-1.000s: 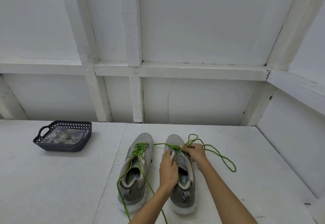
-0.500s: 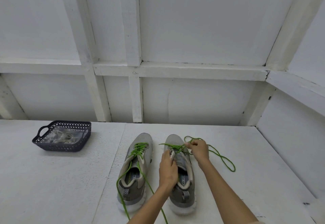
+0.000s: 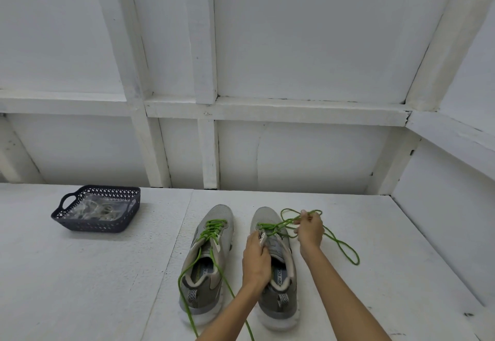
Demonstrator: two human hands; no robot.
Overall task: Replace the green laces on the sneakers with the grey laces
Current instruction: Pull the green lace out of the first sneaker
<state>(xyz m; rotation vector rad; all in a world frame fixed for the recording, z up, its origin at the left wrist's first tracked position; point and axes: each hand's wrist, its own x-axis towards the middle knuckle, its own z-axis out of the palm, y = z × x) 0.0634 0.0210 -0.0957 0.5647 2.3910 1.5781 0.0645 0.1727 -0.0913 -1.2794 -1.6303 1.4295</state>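
Two grey sneakers stand side by side on the white table, toes pointing away from me. The left sneaker [image 3: 211, 257] has its green lace [image 3: 211, 229] threaded near the toe, with loose ends trailing toward me. My left hand [image 3: 255, 260] grips the tongue and upper of the right sneaker [image 3: 278, 281]. My right hand [image 3: 309, 229] pinches the right sneaker's green lace [image 3: 340, 244], lifted to the right of the shoe, with loops trailing on the table. Grey laces [image 3: 96, 209] lie in a dark basket [image 3: 80, 224] at the far left.
A white panelled wall with beams [image 3: 214, 107] rises behind the table. A side wall [image 3: 442, 233] closes in the right. The white table [image 3: 80, 287] stretches left of the sneakers.
My right hand has pulled the green lace from over the right sneaker's toe out to the right. My left hand has stayed on the shoe.
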